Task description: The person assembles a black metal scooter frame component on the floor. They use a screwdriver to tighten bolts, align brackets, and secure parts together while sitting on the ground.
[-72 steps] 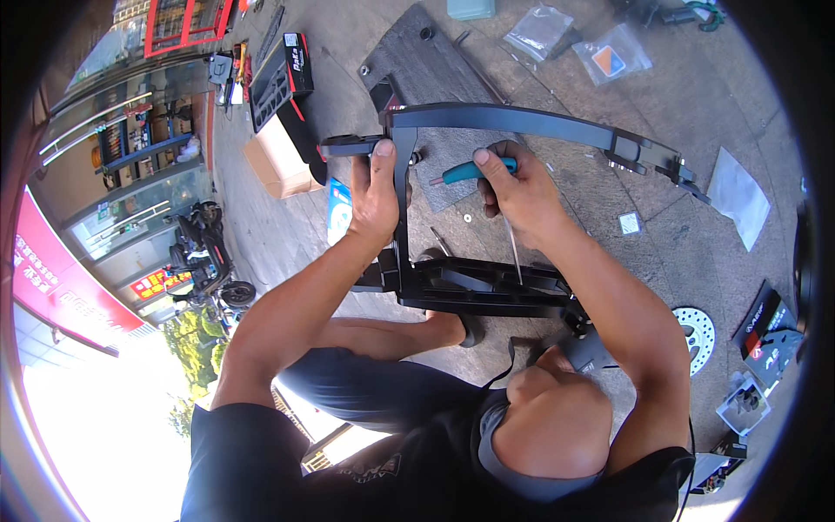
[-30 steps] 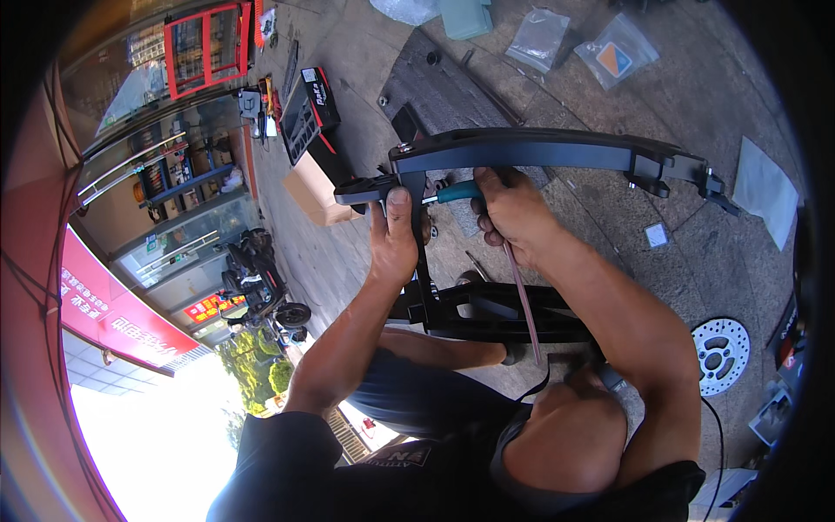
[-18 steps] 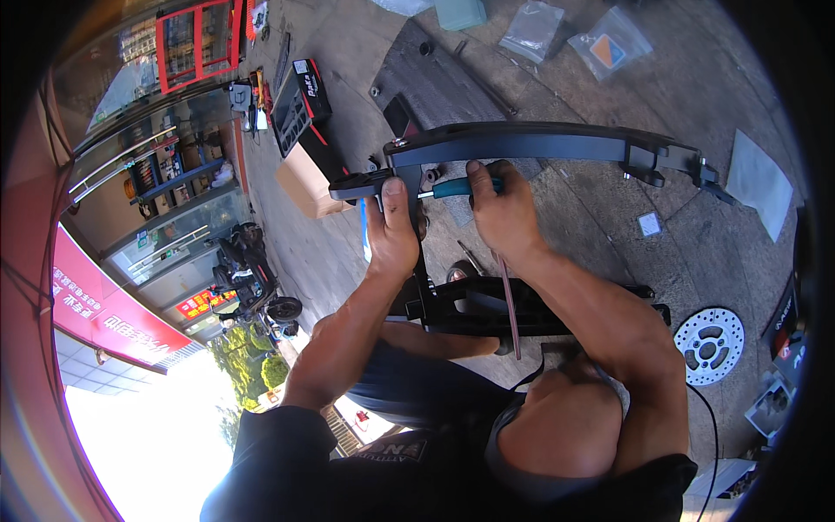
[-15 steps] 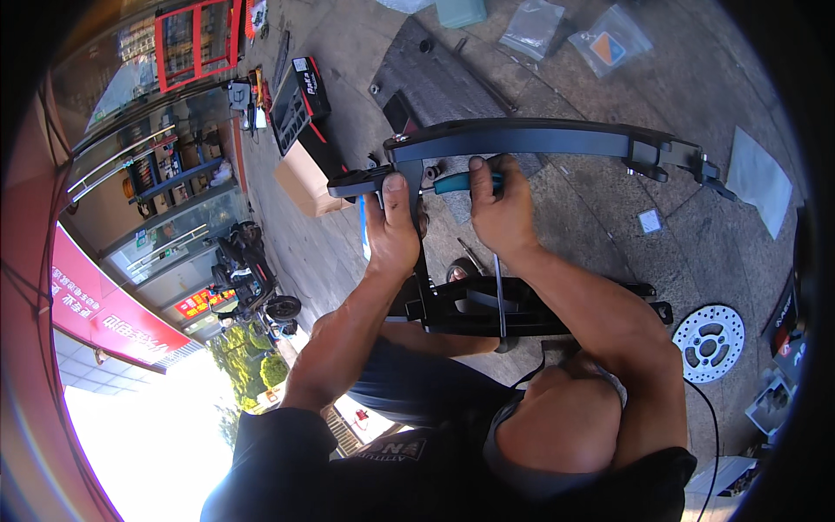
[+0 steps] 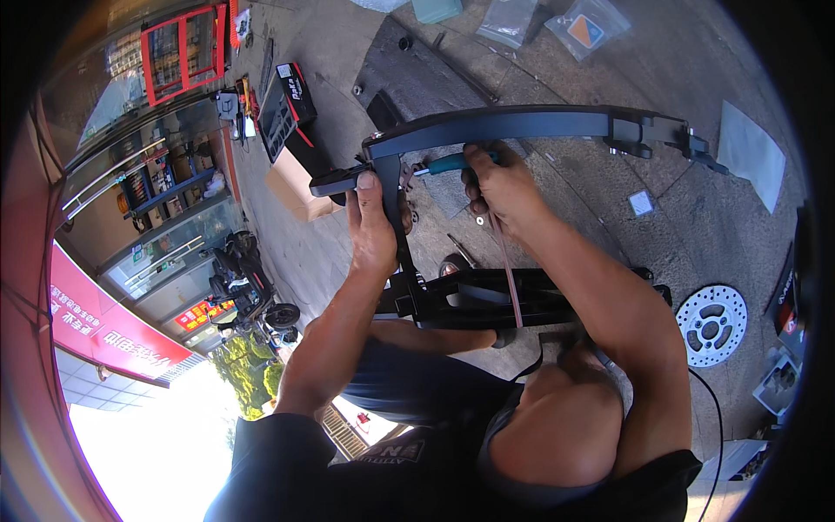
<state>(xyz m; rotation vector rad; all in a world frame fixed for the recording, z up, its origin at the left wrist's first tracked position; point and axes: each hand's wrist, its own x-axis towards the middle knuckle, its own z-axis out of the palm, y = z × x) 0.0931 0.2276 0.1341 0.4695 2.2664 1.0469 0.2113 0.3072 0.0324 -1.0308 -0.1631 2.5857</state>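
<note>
A dark metal frame [image 5: 504,128] with a long curved beam and a post running down from its left end spans the upper middle. My left hand [image 5: 374,239] is closed round the post just below the beam, thumb on top. My right hand [image 5: 503,187] grips a screwdriver [image 5: 448,163] with a teal handle; its shaft points left at the post, and the tip is hard to make out. From under the same hand a thin rod [image 5: 507,270] slants down across the lower black bars [image 5: 470,311]. A small pale ring [image 5: 479,221] shows by its fingers.
On the paving lie a perforated brake disc [image 5: 711,325] at right, a grey panel [image 5: 417,74], clear plastic bags [image 5: 587,30] and a white sheet [image 5: 750,157]. At left are an open black box [image 5: 285,109], a cardboard box [image 5: 300,183] and a parked scooter [image 5: 248,283].
The screwdriver has drawn back from the post, baring more of its shaft, and my right hand has turned. The whole view has shifted slightly; my left hand keeps its hold.
</note>
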